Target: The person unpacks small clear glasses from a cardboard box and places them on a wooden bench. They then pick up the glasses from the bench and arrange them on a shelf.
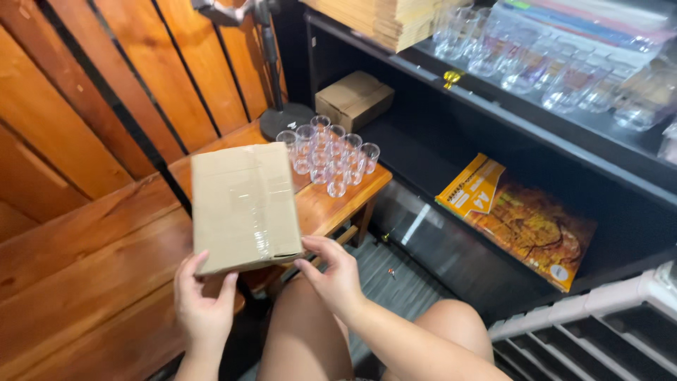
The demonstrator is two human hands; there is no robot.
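Cardboard box [245, 206], taped shut, sits centre-left of frame, above my knees. My left hand [203, 300] cups its lower corner; my right hand [335, 271] pinches the lower right edge. I'd keep it level, clear of the small glasses [328, 153] on the desk [331, 204].

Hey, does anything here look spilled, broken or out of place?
Nothing looks spilled or broken. The cardboard box sits sealed with clear tape between the left hand and right hand. The small clear glasses stand upright in a cluster on the wooden table. Only the orange booklet lies askew on the lower shelf.
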